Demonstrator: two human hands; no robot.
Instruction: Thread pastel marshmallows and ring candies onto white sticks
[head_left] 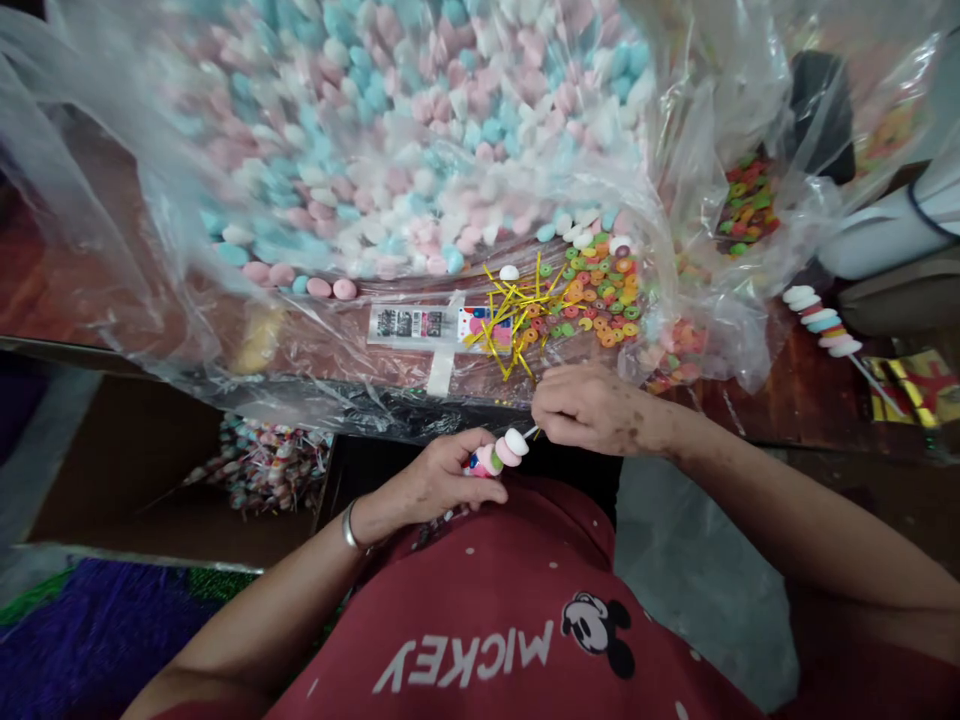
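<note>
My left hand [442,475] is closed around the lower part of a candy skewer [512,447], a row of pink, white and green sweets on a thin white stick. A bit of printed wrapper shows between its fingers. My right hand [585,408] is pinched at the stick's bare end, just right of the sweets. Beyond my hands, gold twist ties [517,310] lie scattered beside a heap of ring-shaped gummies [600,295]. Printed plastic wrappers [409,325] lie left of the ties, with tape across them.
A large pile of pink, blue and white marshmallow-like sweets [420,130] on plastic sheeting fills the table's back. A finished-looking skewer [821,320] lies at the right. A cardboard box [90,480] at lower left holds many wrapped skewers. Purple shredded material [105,640] lies nearby.
</note>
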